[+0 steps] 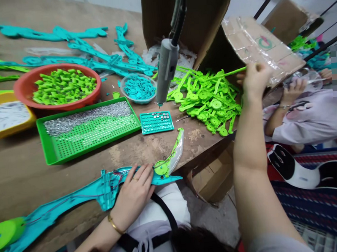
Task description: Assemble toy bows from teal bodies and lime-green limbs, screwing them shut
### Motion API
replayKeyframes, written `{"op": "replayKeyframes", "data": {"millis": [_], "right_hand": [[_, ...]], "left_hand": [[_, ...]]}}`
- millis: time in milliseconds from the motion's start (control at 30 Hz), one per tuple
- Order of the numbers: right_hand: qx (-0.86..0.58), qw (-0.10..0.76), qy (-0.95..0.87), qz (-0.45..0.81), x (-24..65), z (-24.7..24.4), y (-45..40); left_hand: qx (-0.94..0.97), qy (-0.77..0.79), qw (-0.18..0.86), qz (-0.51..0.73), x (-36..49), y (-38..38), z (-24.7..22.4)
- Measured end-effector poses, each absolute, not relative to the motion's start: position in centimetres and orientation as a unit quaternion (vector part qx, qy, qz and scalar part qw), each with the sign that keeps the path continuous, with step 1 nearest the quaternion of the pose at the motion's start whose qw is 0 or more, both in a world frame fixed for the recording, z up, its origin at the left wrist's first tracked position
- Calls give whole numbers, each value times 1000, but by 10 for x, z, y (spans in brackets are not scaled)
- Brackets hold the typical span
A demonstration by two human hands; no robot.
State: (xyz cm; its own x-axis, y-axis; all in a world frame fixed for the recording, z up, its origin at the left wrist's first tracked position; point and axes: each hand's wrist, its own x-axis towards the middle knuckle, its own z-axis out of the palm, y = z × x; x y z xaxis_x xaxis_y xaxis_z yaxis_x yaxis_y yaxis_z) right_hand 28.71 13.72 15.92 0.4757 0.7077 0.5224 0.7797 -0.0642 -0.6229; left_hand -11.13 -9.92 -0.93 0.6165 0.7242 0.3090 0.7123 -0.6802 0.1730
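My left hand (139,183) lies over a long teal plastic shell (72,196) at the table's front edge, fingers across its top and thumb along the near side. Thin wires run inside the shell, and a round green part (8,234) sits at its far left end. Just beyond my left fingers, a curved green piece with a clear strip (172,156) rests against the shell's right end. At the right, my right hand (255,77) is closed on a long thin green plastic piece (229,73), above a heap of green plastic parts (209,97).
A grey electric screwdriver (167,65) hangs above a small teal screw tray (157,128). Left of it stand a green perforated tray (89,142), a bowl of teal pieces (140,101), a red bowl (60,107) and a yellow tray (11,131). Another person (310,113) sits at right.
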Motion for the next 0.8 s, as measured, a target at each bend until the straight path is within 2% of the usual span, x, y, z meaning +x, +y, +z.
{"op": "replayKeyframes", "data": {"millis": [67,133,233,300,367,467,567,733,800], "right_hand": [[-716,517,-467,-28,279,175,105],[-693,522,-498,-3,264,181,70],[-701,413,-571,110,249,169,30],[-728,330,-574,176,250,147,21],[-758,282,-551,204,259,118,23],[-779,245,-554,159,270,76,25],[-735,218,-638,71,258,47,6],[-568,83,-802,165,215,15,-42],[-564,77,-807,157,207,7,-49]], "left_hand": [[900,397,18,177,-111,-99,-8],[902,395,22,174,-112,-98,-8],[901,398,38,171,-112,-99,-8],[898,402,55,169,-112,-99,-9],[896,405,71,168,-112,-100,-9],[894,409,81,164,-112,-101,-10],[897,409,66,153,-112,-100,-8],[904,396,47,153,-113,-99,-9],[901,400,64,157,-114,-99,-9]]}}
